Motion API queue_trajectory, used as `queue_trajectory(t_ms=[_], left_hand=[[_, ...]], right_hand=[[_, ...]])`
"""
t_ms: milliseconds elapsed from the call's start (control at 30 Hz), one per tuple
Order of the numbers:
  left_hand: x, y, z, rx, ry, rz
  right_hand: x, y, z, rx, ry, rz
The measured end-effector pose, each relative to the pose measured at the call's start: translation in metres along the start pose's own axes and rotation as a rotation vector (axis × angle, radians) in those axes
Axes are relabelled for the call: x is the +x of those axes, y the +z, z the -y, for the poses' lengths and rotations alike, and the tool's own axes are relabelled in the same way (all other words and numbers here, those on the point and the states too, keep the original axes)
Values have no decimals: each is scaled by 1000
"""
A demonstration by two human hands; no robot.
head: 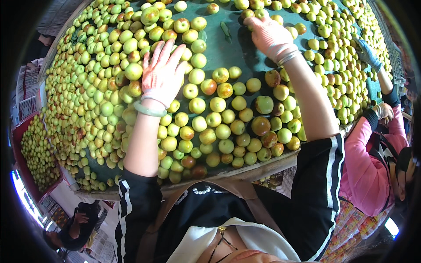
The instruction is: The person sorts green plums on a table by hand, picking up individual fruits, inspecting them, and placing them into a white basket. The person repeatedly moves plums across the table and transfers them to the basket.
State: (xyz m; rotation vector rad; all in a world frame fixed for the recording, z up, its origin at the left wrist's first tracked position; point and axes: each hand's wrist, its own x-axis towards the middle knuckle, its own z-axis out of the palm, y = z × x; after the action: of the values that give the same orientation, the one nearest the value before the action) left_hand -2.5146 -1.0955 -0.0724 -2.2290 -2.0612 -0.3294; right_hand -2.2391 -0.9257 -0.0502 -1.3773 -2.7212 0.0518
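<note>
Green-yellow jujubes [217, 104], many blushed red-brown, cover much of a sorting table with a green surface [241, 49]. My left hand [161, 74], in a pale glove with a pink palm coating, lies over a dense pile of them at the left, fingers spread and nothing gripped. A pale green bangle [150, 109] circles that wrist. Farther out, my right hand [271, 37] wears a similar glove. Its fingers bend down beside a jujube [261, 13] near the far side; whether they grip one is hidden. A green leaf [226, 32] lies between my hands.
A wooden edge [263, 171] borders the table in front of me. At right, a co-worker in a pink top [368, 174] reaches in with a blue-gloved hand [367, 54]. A red bin [19, 131] of jujubes stands left. Another person [77, 227] is at lower left.
</note>
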Motion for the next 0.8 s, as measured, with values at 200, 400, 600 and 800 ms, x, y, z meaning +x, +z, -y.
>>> queue_trajectory(t_ms=[200,400,600,800], left_hand=[[-3,7,8,-47,40,-59],[-4,4,13,51,30,10],[-10,-1,-3,247,53,27],[-36,-21,-32,54,218,89]], right_hand=[[-121,-86,-8,960,468,-311],[-306,-175,30,551,541,692],[-283,-160,41,492,467,-11],[-160,-42,171,409,-350,-125]])
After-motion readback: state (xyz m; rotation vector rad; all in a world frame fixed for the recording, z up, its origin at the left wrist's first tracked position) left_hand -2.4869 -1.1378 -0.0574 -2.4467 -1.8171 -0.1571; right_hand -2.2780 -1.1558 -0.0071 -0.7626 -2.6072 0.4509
